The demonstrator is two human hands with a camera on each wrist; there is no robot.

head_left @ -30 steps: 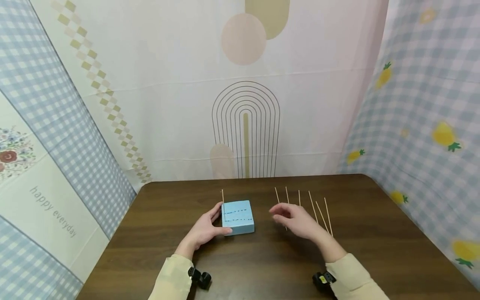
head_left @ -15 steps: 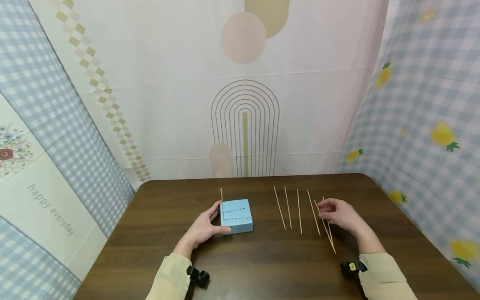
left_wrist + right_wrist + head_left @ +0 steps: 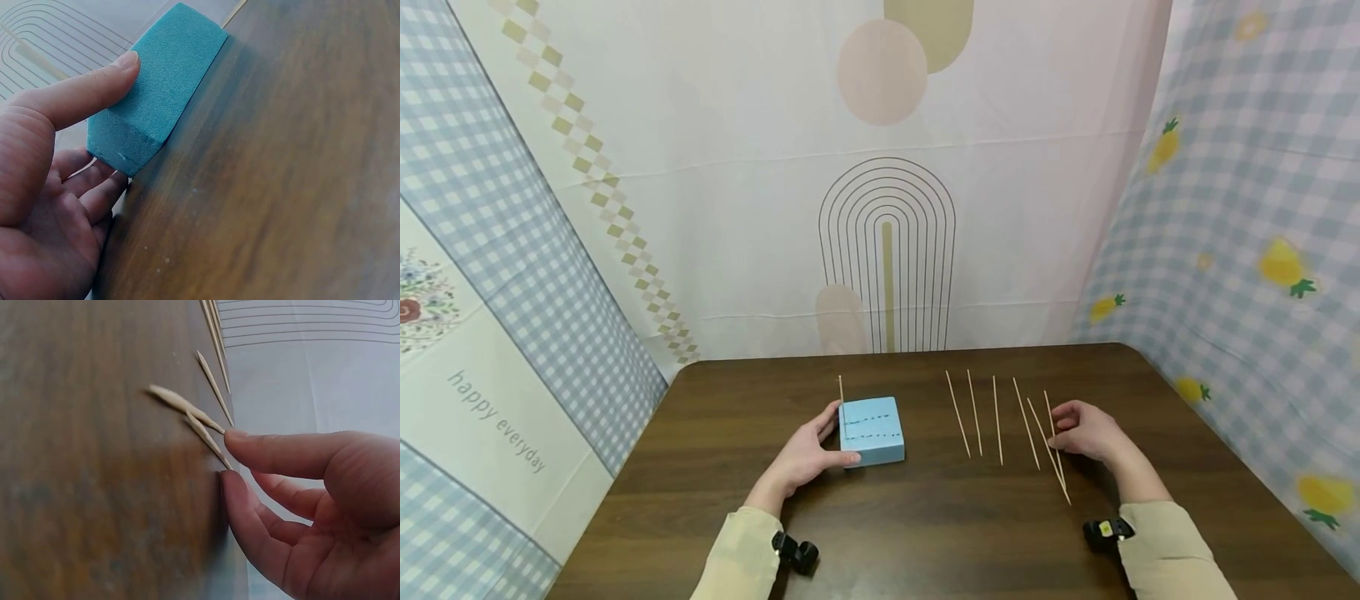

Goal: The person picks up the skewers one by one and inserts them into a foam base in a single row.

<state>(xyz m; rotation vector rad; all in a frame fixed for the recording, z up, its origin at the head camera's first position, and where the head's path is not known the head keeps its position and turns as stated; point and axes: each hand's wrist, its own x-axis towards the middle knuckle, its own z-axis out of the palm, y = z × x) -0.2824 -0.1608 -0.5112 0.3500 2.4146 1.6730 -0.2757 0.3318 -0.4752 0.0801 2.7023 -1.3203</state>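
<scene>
My left hand (image 3: 803, 457) grips a light blue foam block (image 3: 874, 454) by its left side, thumb on the front face and fingers around the side and back. Two rows of dark marks run across its top. A thin wooden skewer (image 3: 840, 388) stands upright at the block's left edge. Over at the right, my right hand (image 3: 1090, 433) is at the rightmost skewer (image 3: 1048, 408) on the table. In the right wrist view, thumb and index finger (image 3: 236, 494) are apart, with the ends of two crossing skewers (image 3: 206, 440) near the gap between them.
Several more skewers lie spaced in a row on the brown wooden table (image 3: 925, 533), such as the one farthest left (image 3: 958, 414). Patterned cloth (image 3: 760, 250) hangs behind the table and along both sides. Each wrist wears a small black camera (image 3: 796, 553).
My right hand has moved right, past the other skewers, to the rightmost ones, and its fingers have come down beside them. The left hand still holds the block in place.
</scene>
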